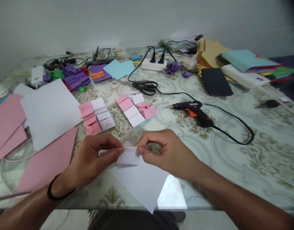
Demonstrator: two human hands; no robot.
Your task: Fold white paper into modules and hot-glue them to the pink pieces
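Between my two hands is a small folded white paper (pixel 129 157), pinched along its upper edge. My left hand (pixel 96 159) is closed, thumb and forefinger gripping the left corner. On the right corner, my right hand (pixel 165 153) pinches the same paper in the same way. Below it a larger white sheet (pixel 144 182) lies on the table with one corner pointing toward me. Just beyond my hands are two groups of folded pink and white paper pieces, a left one (pixel 96 116) and a right one (pixel 136 108).
A glue gun (pixel 195 111) with an orange trigger lies at right, its cord looping over the table. Black scissors (pixel 145 86), a white power strip (pixel 154 64) and a dark phone-like slab (pixel 216 81) sit farther back. Pink sheets (pixel 50 159) and a white sheet (pixel 51 111) lie left.
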